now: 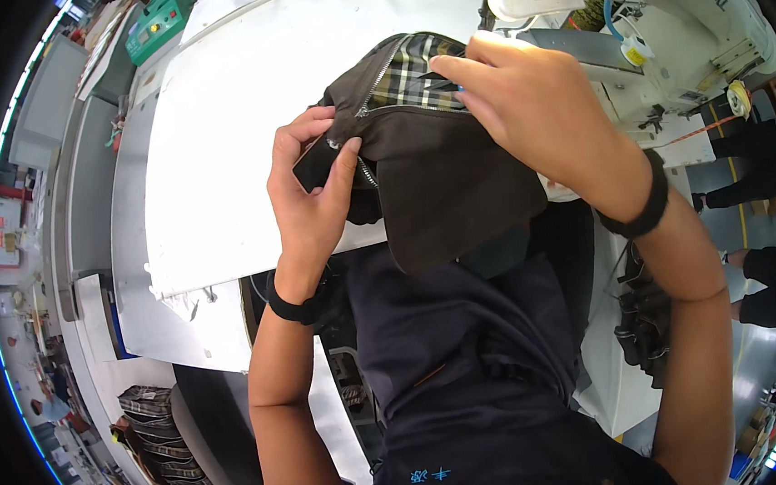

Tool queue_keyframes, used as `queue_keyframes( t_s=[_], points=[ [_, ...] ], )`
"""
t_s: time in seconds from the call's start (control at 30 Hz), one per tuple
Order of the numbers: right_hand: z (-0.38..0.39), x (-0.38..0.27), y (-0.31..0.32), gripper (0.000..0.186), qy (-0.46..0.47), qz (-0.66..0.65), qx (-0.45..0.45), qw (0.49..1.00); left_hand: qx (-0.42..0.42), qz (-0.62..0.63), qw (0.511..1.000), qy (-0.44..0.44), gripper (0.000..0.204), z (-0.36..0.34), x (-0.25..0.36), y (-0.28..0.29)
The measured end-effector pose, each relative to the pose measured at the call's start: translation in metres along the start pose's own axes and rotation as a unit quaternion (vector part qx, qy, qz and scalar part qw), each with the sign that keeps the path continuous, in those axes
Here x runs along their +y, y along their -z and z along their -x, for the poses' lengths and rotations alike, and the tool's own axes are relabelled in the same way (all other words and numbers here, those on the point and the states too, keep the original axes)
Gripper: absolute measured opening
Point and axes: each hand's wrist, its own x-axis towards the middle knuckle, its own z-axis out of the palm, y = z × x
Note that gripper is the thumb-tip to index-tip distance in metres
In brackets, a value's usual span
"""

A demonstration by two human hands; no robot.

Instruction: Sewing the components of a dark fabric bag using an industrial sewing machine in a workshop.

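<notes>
1. I see a brown bag (460, 168) at the edge of the counter (217, 156), pointing longways from 11 to 5 o'clock.
2. Left hand (310, 203): fingers pinching its 9 o'clock side.
3. Right hand (541, 103): fingers closed on a small dark thing (435, 76).

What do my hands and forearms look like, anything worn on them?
Your left hand and right hand are gloveless. There's a black wristband on the left, a second wristband, also black, on the right. No sleeve covers either forearm.
</notes>
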Motion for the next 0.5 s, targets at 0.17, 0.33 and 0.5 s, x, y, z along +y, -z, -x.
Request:
queue_keyframes(
  t_s=[0.17,0.33,0.5],
  points=[
    [-0.024,-0.007,-0.014,0.008,0.033,-0.01,-0.051,0.998,-0.027,0.004,1.0,-0.016,0.027,-0.001,0.001,0.003],
    [-0.03,-0.01,-0.025,0.005,0.048,-0.053,-0.03,0.997,-0.032,-0.007,0.999,-0.018,0.027,0.0,0.009,0.006],
    [0.002,0.001,-0.005,0.015,-0.028,-0.084,-0.029,0.996,-0.02,0.059,0.997,0.038,0.025,0.001,0.011,0.018]
  ],
)
